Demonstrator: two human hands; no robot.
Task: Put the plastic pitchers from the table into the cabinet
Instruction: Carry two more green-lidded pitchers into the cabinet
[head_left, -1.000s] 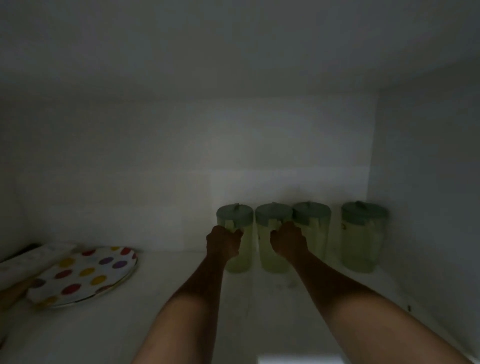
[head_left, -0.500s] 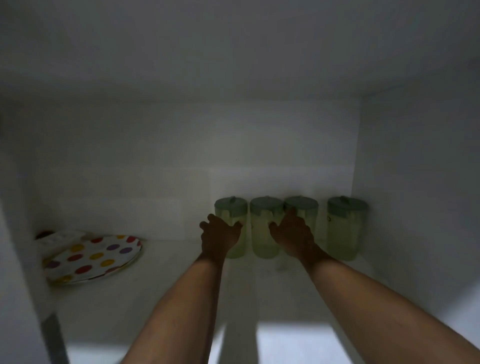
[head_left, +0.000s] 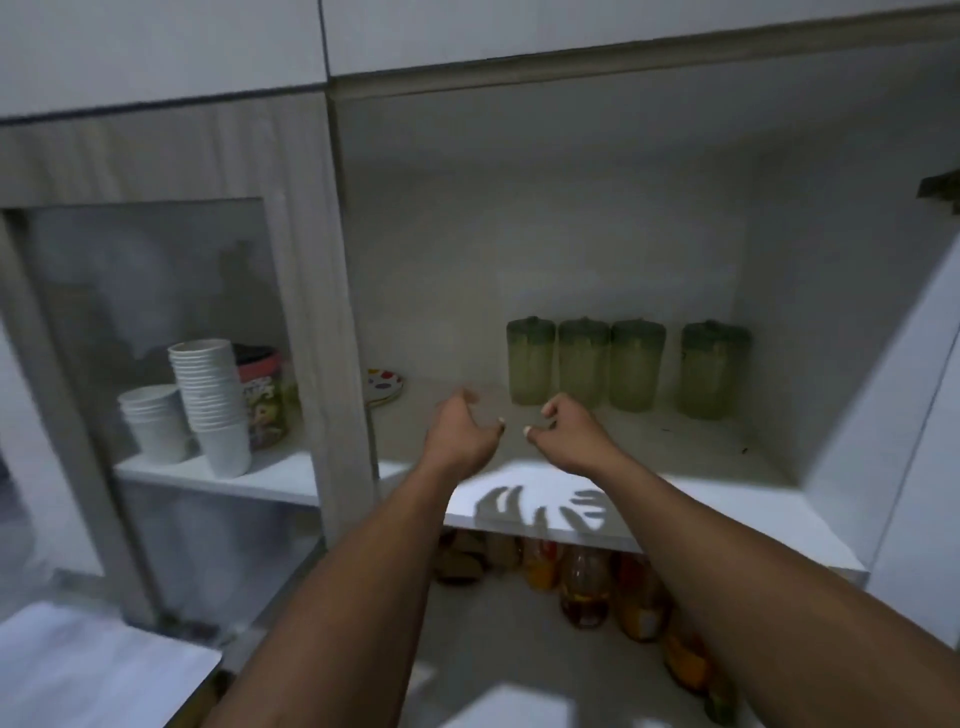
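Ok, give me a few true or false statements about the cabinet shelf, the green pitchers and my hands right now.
1. Four pitchers stand upright at the back of the shelf. True.
2. The left hand grips a pitcher. False: it is empty, fingers spread, in front of the row.
3. The right hand holds nothing. True.
4. All four pitchers are evenly spaced. False: three stand close together; the rightmost pitcher stands apart.
5. Stacked white cups sit in the compartment to the left. True.
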